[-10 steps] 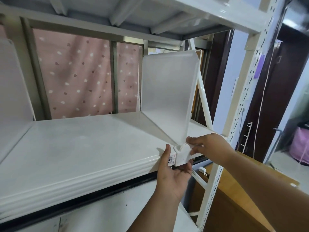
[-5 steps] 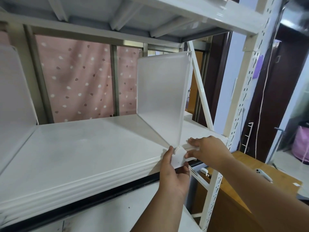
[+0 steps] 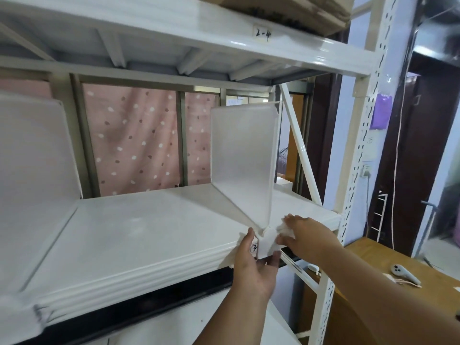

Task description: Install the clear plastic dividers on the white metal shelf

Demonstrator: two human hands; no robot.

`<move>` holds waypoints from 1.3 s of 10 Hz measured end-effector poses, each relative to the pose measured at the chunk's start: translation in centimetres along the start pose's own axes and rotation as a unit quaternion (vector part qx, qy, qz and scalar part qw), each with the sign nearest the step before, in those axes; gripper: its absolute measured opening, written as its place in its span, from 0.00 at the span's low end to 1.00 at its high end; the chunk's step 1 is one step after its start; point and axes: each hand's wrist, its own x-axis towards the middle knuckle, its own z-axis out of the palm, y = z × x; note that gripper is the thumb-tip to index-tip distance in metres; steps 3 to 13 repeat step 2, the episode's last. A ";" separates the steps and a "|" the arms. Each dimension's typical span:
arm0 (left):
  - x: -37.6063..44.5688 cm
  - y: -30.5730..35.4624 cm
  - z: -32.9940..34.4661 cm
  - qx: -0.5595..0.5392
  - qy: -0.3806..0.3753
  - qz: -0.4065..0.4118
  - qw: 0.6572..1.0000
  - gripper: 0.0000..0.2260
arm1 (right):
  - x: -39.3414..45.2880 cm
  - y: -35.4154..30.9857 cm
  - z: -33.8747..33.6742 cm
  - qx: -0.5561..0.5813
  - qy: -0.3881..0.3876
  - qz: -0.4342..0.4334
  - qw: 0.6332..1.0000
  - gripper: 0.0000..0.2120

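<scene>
A frosted clear plastic divider [image 3: 242, 155] stands upright on the white metal shelf [image 3: 139, 235], near its right end. Its white front clip [image 3: 267, 244] hangs over the shelf's front lip. My left hand [image 3: 256, 265] cups the clip from below, thumb on the shelf edge. My right hand [image 3: 305, 236] presses on the clip and divider foot from the right. A second frosted divider [image 3: 32, 150] stands at the shelf's far left.
An upper shelf beam [image 3: 224, 38] labelled "2-4" runs overhead, with a cardboard box [image 3: 293, 8] on top. The perforated white upright [image 3: 358, 155] stands right. A wooden desk [image 3: 388, 272] with a white controller [image 3: 403, 272] lies lower right. Pink dotted curtain [image 3: 134, 140] behind.
The divider has swung from slanted to nearly square with the shelf front. Both hands stayed at the clip, and the view has risen to show the upper shelf.
</scene>
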 end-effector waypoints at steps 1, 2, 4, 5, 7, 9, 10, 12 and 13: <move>-0.3 1.4 -1.7 0.042 0.020 -0.001 0.999 0.20 | -0.6 -2.3 0.6 -0.066 -0.029 0.008 0.997 0.23; -2.6 3.3 -3.4 0.127 0.048 -0.013 0.991 0.23 | -1.1 -4.3 0.3 -0.094 -0.049 0.037 0.994 0.20; -2.6 3.3 -3.4 0.127 0.048 -0.013 0.991 0.23 | -1.1 -4.3 0.3 -0.094 -0.049 0.037 0.994 0.20; -2.6 3.3 -3.4 0.127 0.048 -0.013 0.991 0.23 | -1.1 -4.3 0.3 -0.094 -0.049 0.037 0.994 0.20; -2.6 3.3 -3.4 0.127 0.048 -0.013 0.991 0.23 | -1.1 -4.3 0.3 -0.094 -0.049 0.037 0.994 0.20; -2.6 3.3 -3.4 0.127 0.048 -0.013 0.991 0.23 | -1.1 -4.3 0.3 -0.094 -0.049 0.037 0.994 0.20; -2.6 3.3 -3.4 0.127 0.048 -0.013 0.991 0.23 | -1.1 -4.3 0.3 -0.094 -0.049 0.037 0.994 0.20; -2.6 3.3 -3.4 0.127 0.048 -0.013 0.991 0.23 | -1.1 -4.3 0.3 -0.094 -0.049 0.037 0.994 0.20; -2.6 3.3 -3.4 0.127 0.048 -0.013 0.991 0.23 | -1.1 -4.3 0.3 -0.094 -0.049 0.037 0.994 0.20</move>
